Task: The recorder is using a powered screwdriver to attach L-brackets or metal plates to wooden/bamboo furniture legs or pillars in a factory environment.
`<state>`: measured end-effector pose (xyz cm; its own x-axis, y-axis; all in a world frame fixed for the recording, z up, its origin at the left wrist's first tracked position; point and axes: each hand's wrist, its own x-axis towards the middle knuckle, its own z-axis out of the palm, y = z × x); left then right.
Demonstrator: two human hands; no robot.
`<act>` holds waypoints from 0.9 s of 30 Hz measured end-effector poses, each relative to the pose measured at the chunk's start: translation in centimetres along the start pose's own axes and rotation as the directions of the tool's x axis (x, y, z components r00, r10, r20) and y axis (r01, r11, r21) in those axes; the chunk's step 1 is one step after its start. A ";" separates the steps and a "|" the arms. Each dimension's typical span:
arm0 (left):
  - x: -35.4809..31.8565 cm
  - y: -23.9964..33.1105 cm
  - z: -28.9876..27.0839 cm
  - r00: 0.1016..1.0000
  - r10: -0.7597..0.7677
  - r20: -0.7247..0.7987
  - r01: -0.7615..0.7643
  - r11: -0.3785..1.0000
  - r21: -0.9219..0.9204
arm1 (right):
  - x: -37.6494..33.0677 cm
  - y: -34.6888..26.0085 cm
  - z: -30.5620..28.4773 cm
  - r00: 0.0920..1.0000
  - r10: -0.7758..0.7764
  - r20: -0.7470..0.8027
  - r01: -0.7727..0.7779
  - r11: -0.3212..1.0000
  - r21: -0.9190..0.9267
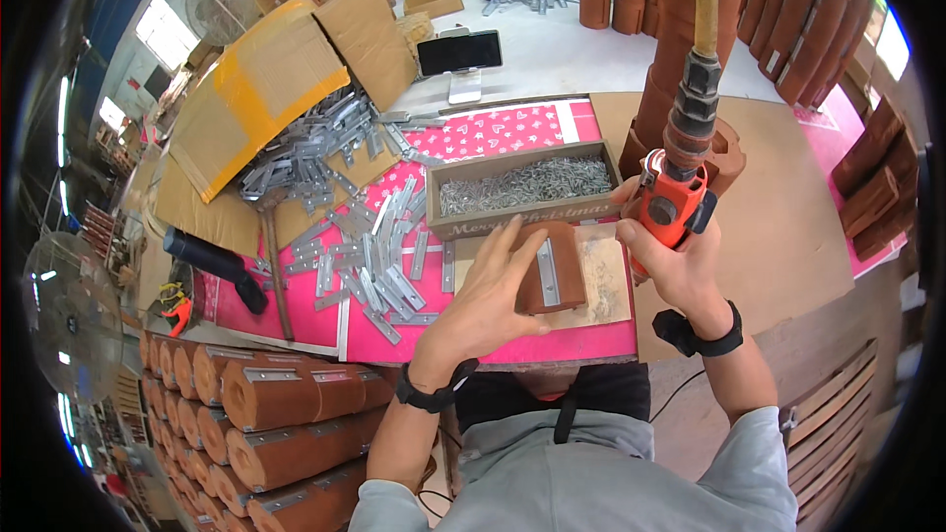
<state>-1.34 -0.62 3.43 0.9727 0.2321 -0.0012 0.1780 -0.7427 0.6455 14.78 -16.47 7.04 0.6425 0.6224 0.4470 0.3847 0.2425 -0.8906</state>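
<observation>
My left hand (pixel 478 303) curves around the left side of a short brown rounded block (pixel 570 254), thumb at its near end and fingers by its far end. A grey metal strip (pixel 547 274) with holes lies along the block's top. Under the block is a pale wooden board (pixel 608 281). My right hand (pixel 680 261) is closed around an orange air tool (pixel 672 199), held upright just right of the board; its lower tip is mostly hidden. Beyond the block stands a wooden box (pixel 448 230) holding many small screws (pixel 527 185).
Loose metal strips (pixel 379 256) cover the pink tabletop at left, spilling from a cardboard box (pixel 261 99). A hammer (pixel 276 266) lies there. A hose (pixel 706 0) rises from the tool. Brown cylinders are stacked at lower left (pixel 305 394) and far right (pixel 813 20). A phone (pixel 459 52) stands behind.
</observation>
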 end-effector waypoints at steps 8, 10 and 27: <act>4.5 2.6 2.2 0.944 0.328 0.040 -0.306 0.825 0.475 | -0.5 0.8 -1.0 0.997 0.072 0.000 -0.072 0.997 -0.008; 5.1 2.7 2.9 0.956 0.282 0.078 -0.278 0.790 0.547 | -0.9 1.2 -1.0 0.998 0.056 -0.007 -0.056 0.998 0.020; -10.3 1.8 2.0 0.919 -0.319 -0.231 0.093 0.746 -0.660 | -2.8 5.6 -1.1 0.957 0.287 -0.049 -0.281 0.955 0.095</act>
<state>-10.77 -5.58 3.09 0.8032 0.5950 -0.0303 0.1246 -0.1180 0.9852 15.84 -17.63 0.91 0.7573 0.6288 0.1763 0.1236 0.1270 -0.9842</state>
